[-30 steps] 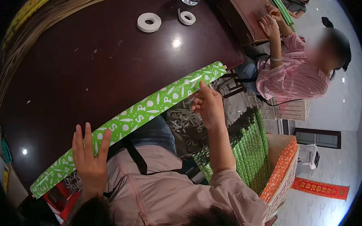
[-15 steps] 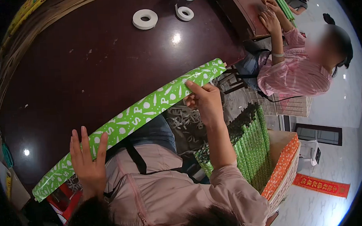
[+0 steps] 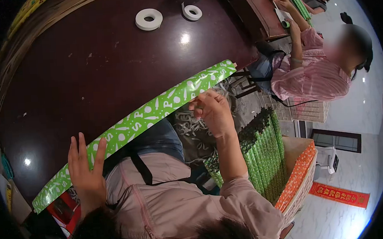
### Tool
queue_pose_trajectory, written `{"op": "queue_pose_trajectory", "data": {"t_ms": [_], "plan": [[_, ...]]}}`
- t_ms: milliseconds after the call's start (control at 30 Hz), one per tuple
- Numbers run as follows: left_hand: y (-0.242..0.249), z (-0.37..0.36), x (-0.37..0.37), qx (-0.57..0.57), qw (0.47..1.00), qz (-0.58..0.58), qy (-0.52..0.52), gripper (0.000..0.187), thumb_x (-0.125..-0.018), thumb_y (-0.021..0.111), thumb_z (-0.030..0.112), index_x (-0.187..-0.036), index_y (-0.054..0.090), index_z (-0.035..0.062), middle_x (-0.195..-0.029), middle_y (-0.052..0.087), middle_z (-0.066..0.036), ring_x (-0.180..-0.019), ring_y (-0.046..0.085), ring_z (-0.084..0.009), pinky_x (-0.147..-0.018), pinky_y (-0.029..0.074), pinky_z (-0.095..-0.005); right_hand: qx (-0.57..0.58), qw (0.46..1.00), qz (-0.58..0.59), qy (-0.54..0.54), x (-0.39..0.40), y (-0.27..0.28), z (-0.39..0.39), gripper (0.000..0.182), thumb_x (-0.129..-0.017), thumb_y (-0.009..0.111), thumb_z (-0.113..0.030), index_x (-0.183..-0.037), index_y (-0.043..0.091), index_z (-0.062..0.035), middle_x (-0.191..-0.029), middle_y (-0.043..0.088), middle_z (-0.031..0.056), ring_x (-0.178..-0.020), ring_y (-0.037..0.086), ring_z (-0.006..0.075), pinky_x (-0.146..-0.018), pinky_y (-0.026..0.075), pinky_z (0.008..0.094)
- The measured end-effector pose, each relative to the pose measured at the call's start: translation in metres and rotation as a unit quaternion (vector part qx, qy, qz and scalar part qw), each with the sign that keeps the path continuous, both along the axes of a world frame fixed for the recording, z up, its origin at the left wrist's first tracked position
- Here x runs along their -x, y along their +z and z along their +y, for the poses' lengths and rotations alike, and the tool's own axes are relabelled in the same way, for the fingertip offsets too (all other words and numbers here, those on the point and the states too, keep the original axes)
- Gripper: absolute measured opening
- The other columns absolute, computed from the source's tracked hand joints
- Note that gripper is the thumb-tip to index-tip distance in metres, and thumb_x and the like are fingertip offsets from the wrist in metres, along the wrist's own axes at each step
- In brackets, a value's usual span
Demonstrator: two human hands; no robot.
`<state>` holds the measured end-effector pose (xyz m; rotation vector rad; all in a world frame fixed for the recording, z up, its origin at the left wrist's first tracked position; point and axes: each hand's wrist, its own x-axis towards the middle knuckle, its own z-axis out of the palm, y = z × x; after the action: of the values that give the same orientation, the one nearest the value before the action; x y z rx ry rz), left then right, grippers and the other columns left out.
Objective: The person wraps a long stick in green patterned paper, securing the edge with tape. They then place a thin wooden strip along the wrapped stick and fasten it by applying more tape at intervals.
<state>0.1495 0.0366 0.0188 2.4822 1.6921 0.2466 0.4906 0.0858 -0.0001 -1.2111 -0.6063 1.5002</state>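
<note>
A long roll of green patterned wrapping paper (image 3: 143, 115) lies along the near edge of the dark tabletop (image 3: 89, 68), running from the near left corner up toward the right end of that edge. The left hand (image 3: 85, 168) lies flat with fingers spread and extended, palm down, pressing on the left part of the roll; the fingertips reach over the paper toward the tabletop, and the wrist bends back toward the person's pink-sleeved body. The hand is not closed around anything, only laid on the paper. The right hand (image 3: 212, 112) is raised just beside the roll's near side toward its right end, forearm rising from the pink sleeve at the elbow, fingers curled inward with the tips bunched close to the paper's edge; whether they pinch the edge or something small cannot be told. Toward the far edge of the tabletop lie two white tape rolls (image 3: 148, 18), well apart from the hands. Below the right forearm, off the table, a box with an orange patterned rim (image 3: 300, 174) holds many upright green rolls (image 3: 267, 154). At the right, another person in a pink striped shirt (image 3: 310, 78) reaches a hand onto a neighbouring table.
</note>
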Motion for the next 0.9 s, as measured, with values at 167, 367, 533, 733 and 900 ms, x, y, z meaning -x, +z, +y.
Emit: {"op": "queue_pose_trajectory", "data": {"t_ms": [167, 367, 533, 733, 900], "plan": [[-0.007, 0.0, 0.001, -0.04, 0.999, 0.018, -0.018, 0.054, -0.086, 0.052, -0.008, -0.133, 0.058, 0.0175, -0.147, 0.04, -0.023, -0.136, 0.037, -0.0457, -0.106, 0.037, -0.059, 0.067, 0.995, 0.079, 0.008, -0.004, 0.012, -0.007, 0.039, -0.098, 0.054, -0.034, -0.098, 0.066, 0.0038, -0.096, 0.07, 0.0136, -0.077, 0.065, 0.0174, -0.057, 0.051, 0.0257], [-0.012, 0.001, 0.001, -0.089, 0.995, 0.041, -0.028, 0.037, -0.093, 0.056, 0.007, -0.129, 0.061, 0.0164, -0.146, 0.041, -0.024, -0.135, 0.037, -0.047, -0.105, 0.039, -0.0593, 0.074, 0.985, -0.138, -0.071, -0.012, 0.003, 0.002, 0.053, -0.096, 0.055, -0.048, -0.095, 0.066, 0.0041, -0.087, 0.069, 0.0126, -0.07, 0.066, 0.0162, -0.053, 0.05, 0.0264], [-0.013, -0.001, 0.0, -0.098, 0.994, 0.04, -0.019, 0.036, -0.093, 0.056, 0.007, -0.128, 0.062, 0.0161, -0.146, 0.04, -0.024, -0.134, 0.038, -0.0477, -0.104, 0.04, -0.06, 0.079, 0.982, -0.127, -0.117, -0.016, 0.008, 0.018, 0.044, -0.094, 0.063, -0.042, -0.083, 0.064, 0.0013, -0.068, 0.063, 0.0058, -0.057, 0.063, 0.0144, -0.049, 0.047, 0.0239], [-0.01, 0.0, -0.001, -0.071, 0.996, 0.05, -0.023, 0.047, -0.089, 0.057, -0.002, -0.132, 0.059, 0.0183, -0.149, 0.038, -0.023, -0.136, 0.036, -0.047, -0.105, 0.039, -0.0585, 0.081, 0.98, -0.154, -0.096, -0.02, 0.011, 0.025, 0.026, -0.091, 0.069, -0.024, -0.084, 0.065, 0.0007, -0.07, 0.065, 0.007, -0.058, 0.062, 0.0126, -0.051, 0.046, 0.0239], [-0.002, -0.002, -0.001, 0.013, 1.0, 0.008, 0.006, 0.076, -0.074, 0.046, -0.021, -0.138, 0.054, 0.0197, -0.151, 0.034, -0.022, -0.139, 0.033, -0.0453, -0.109, 0.033, -0.059, 0.045, 0.99, -0.115, -0.062, -0.03, 0.002, 0.021, 0.019, -0.091, 0.067, -0.019, -0.089, 0.066, 0.0, -0.076, 0.068, 0.0074, -0.061, 0.063, 0.0119, -0.053, 0.046, 0.0241]]}}
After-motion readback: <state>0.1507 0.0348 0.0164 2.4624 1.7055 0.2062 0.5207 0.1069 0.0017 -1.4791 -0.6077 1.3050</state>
